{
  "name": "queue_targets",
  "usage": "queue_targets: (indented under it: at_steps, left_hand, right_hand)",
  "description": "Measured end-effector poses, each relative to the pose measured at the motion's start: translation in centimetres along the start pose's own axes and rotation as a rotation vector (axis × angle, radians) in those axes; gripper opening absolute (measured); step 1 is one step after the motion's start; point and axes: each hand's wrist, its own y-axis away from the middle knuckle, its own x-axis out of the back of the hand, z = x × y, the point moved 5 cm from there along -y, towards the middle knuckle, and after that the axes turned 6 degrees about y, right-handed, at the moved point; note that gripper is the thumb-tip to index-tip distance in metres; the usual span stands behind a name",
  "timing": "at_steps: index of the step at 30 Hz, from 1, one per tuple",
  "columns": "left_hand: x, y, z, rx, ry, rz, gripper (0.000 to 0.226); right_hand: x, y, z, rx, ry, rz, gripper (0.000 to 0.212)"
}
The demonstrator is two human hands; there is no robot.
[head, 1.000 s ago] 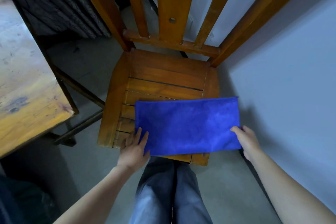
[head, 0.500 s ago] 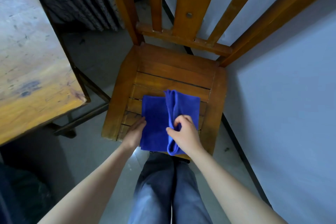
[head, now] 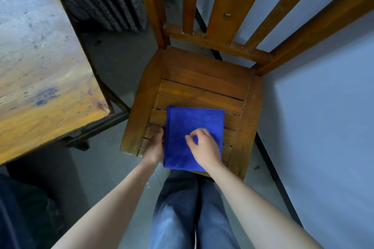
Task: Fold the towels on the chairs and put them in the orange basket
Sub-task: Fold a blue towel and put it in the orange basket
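The blue towel (head: 192, 127) lies folded into a compact rectangle on the front half of the wooden chair (head: 202, 83) seat. Its long axis runs front to back across the seat slats, from the middle slats toward the front edge; the near end overhangs that front edge slightly. The far edge lies roughly parallel to the slats. No label, brand mark or writing is legible on the towel or the chair.

The left hand (head: 154, 147) rests at the towel's left edge, on the front left part of the seat. Its fingers lie against the fabric edge; whether they pinch it cannot be determined, as the towel hides them partly. The right hand (head: 206, 147) sits on top of the towel, toward its near right portion. Its fingers are loosely curled, thumb and forefinger tips close together above the fabric, with no fold visibly gripped.

A worn wooden table (head: 40, 66) stands left of the chair. A pale wall (head: 323, 127) runs along the chair's right side.
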Motion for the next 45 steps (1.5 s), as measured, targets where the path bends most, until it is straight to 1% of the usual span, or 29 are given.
queue_targets:
  at_steps: [1,2,3,4,5,6,7,9,10,12,13,15,20,24,26,28,30,32,33,34,36,38,39,42,44,45]
  left_hand:
    - [0.2,-0.2,0.0,-0.04,-0.159,0.042,0.052]
    - [0.2,-0.5,0.0,-0.104,-0.41,0.058,0.056]
    - [0.0,-0.6,0.2,-0.209,-0.701,0.064,0.061]
    - [-0.3,-0.5,0.4,-0.367,-0.962,0.077,0.063]
    - [-0.9,-0.2,0.7,-0.554,-1.163,0.089,0.066]
    - [-1.4,-0.4,0.5,-0.681,-1.297,0.078,0.07]
    - [-2.0,-0.3,0.3,-0.758,-1.392,0.051,0.075]
    - [-2.6,-1.1,-0.1,-0.82,-1.484,0.041,0.086]
    - [-2.6,-1.5,0.1,-0.84,-1.499,0.052,0.086]
    - [-2.6,-2.5,0.7,-0.863,-1.506,0.072,0.077]
    - [-2.5,-3.1,0.9,-0.843,-1.523,0.071,0.075]
    - [-2.1,-4.3,0.5,-0.807,-1.539,0.048,0.075]
    - [-1.6,-5.5,-0.6,-0.809,-1.503,0.025,0.079]
    - [-1.7,-6.5,-0.9,-0.797,-1.482,0.024,0.079]
    - [-1.8,-6.8,-0.9,-0.804,-1.507,0.032,0.078]
    - [-2.2,-6.4,-1.0,-0.757,-1.527,0.021,0.078]
    - [-2.5,-5.1,0.2,-0.758,-1.508,0.084,0.08]
    - [-2.3,-3.8,1.0,-0.698,-1.445,0.144,0.078]
    - [-2.0,-3.1,1.2,-0.698,-1.402,0.182,0.076]
    - [-1.8,-2.2,1.0,-0.751,-1.371,0.201,0.074]
    - [-1.8,-0.2,-0.6,-0.864,-1.385,0.135,0.069]
    - [-1.9,1.2,-3.0,-0.916,-1.398,0.015,0.065]
    - [-1.9,1.7,-3.9,-0.924,-1.411,-0.01,0.063]
    - [-1.4,1.9,-6.0,-0.955,-1.486,0.005,0.06]
    - [-1.2,1.5,-6.3,-0.99,-1.511,0.011,0.066]
    - [-1.2,1.2,-6.2,-0.967,-1.516,0.0,0.076]
  right_hand:
    - [0.9,0.0,0.4,0.04,0.176,0.135,0.032]
    - [1.5,0.1,0.7,0.102,0.354,0.232,0.035]
    - [1.5,0.1,1.0,0.169,0.512,0.268,0.043]
    - [1.2,-0.1,1.4,0.22,0.64,0.262,0.054]
    - [0.8,-0.3,2.1,0.261,0.732,0.24,0.065]
    - [0.4,-0.6,2.8,0.293,0.79,0.223,0.074]
    - [0.3,-0.8,3.4,0.308,0.814,0.215,0.081]
    - [0.3,-1.2,4.4,0.327,0.84,0.212,0.087]
    - [0.2,-1.5,4.9,0.345,0.857,0.218,0.088]
    - [-0.2,-2.3,5.7,0.38,0.886,0.218,0.086]
    - [-0.3,-2.7,6.1,0.393,0.891,0.222,0.084]
    - [-0.6,-3.4,6.7,0.41,0.869,0.223,0.081]
    - [-1.4,-4.1,7.6,0.448,0.809,0.223,0.078]
    - [-1.5,-4.7,7.7,0.481,0.806,0.251,0.082]
    - [-1.4,-4.9,7.4,0.473,0.83,0.232,0.083]
    - [-1.3,-4.5,7.2,0.439,0.839,0.184,0.084]
    - [-0.5,-3.4,6.8,0.41,0.834,0.164,0.085]
    - [0.3,-1.8,6.6,0.432,0.83,0.167,0.083]
    - [0.5,-0.8,6.6,0.454,0.832,0.176,0.08]
    - [0.6,0.1,6.6,0.483,0.841,0.188,0.078]
    - [0.0,1.8,7.1,0.549,0.876,0.2,0.074]
    - [-1.0,2.7,7.7,0.604,0.907,0.207,0.07]
    - [-1.5,2.9,7.7,0.617,0.914,0.197,0.069]
    - [-2.7,2.8,7.8,0.6,0.923,0.142,0.07]
    - [-3.1,2.5,7.7,0.571,0.924,0.127,0.071]
    - [-3.2,2.4,7.6,0.555,0.917,0.128,0.074]
